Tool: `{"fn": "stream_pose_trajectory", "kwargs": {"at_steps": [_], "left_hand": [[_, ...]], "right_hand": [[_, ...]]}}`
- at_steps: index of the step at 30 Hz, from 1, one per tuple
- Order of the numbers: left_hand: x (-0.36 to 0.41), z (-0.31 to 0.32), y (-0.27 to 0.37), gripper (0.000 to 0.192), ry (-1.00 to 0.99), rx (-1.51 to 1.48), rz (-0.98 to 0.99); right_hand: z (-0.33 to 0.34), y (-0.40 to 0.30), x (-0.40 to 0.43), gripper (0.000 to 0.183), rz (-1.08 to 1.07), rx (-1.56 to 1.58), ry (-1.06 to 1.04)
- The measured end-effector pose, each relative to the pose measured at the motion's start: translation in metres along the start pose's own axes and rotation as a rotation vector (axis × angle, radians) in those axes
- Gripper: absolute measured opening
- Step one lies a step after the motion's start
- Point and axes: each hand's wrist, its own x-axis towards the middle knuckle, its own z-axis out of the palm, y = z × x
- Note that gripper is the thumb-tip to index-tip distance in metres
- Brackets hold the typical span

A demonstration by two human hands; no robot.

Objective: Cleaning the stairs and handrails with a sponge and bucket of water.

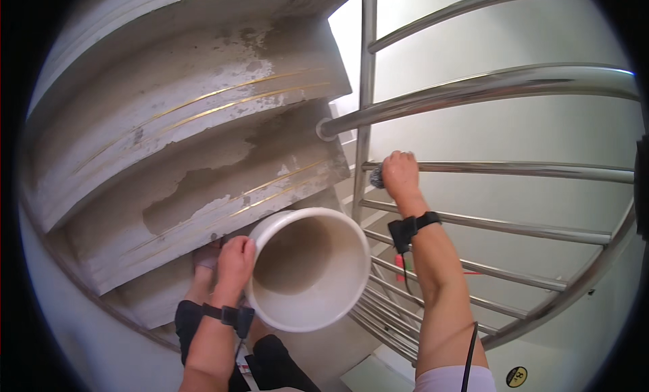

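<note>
A white plastic bucket (309, 308) with murky liquid inside stands low before me, against the stairs. My left hand (236, 260) grips the bucket's rim at its left side. At the upper right my right hand (401, 174) is closed around a metal scouring pad (376, 177), part of which sticks out to the left. That hand is at a horizontal stainless steel railing bar (487, 169), beside the upright post (362, 138). The fingertips of my right hand lie over the bar.
Concrete stairs (203, 118) with gold strips and wet patches rise at the left. More steel railing bars (522, 230) run along the right, below the thick handrail (481, 88). A round yellow and black sticker (516, 377) is at the lower right. Dark cables hang from both wrist straps.
</note>
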Motion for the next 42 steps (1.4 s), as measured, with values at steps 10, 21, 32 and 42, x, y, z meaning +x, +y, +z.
{"fn": "stream_pose_trajectory", "kwargs": {"at_steps": [10, 21, 32, 42], "left_hand": [[-0.015, -0.016, -0.012, 0.025, -0.023, 0.033, 0.011], [-0.017, -0.014, -0.005, 0.024, -0.053, 0.095, -0.034], [-0.012, 0.002, -0.005, 0.024, 0.012, 0.009, 0.023], [-0.023, 0.009, -0.018, 0.028, 0.079, 0.024, 0.026]], "right_hand": [[0.019, -0.226, -0.151, 0.034, 0.184, 1.027, -0.421], [0.074, -0.359, -0.122, 0.032, -0.001, 1.275, -0.835], [0.011, -0.201, -0.164, 0.037, 0.051, 1.168, -0.523], [-0.287, 0.179, -0.155, 0.044, 0.079, 0.037, 0.447]]}}
